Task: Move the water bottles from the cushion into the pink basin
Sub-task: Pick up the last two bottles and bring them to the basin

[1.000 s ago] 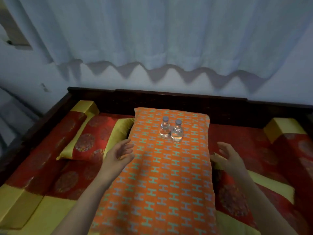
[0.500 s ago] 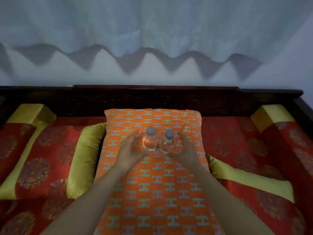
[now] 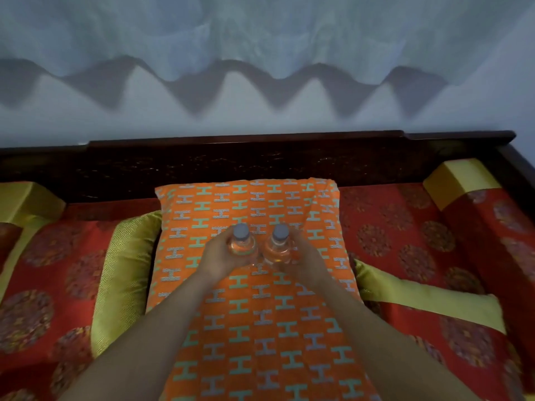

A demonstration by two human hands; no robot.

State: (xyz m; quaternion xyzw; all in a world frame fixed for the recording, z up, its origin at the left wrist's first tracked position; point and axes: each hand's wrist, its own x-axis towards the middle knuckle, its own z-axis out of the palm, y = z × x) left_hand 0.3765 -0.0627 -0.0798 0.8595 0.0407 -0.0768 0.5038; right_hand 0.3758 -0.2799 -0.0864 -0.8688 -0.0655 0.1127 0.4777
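Two small clear water bottles with grey caps stand upright side by side on the orange patterned cushion [image 3: 254, 314]. My left hand [image 3: 218, 257] is wrapped around the left bottle [image 3: 242, 244]. My right hand [image 3: 304, 256] is wrapped around the right bottle [image 3: 278, 247]. Both bottles still look to rest on the cushion, near its far half. The pink basin is not in view.
The cushion lies on a red and gold seat with a dark wooden back rail [image 3: 260, 157]. Green-gold bolster pillows lie at left [image 3: 127, 273] and right [image 3: 428, 299]. Yellow-topped armrest cushions [image 3: 460, 178] flank the ends. A pale curtain hangs behind.
My hands reached forward from open beside the cushion and closed around the two bottles, one in each hand. The view also tilted down and closer.
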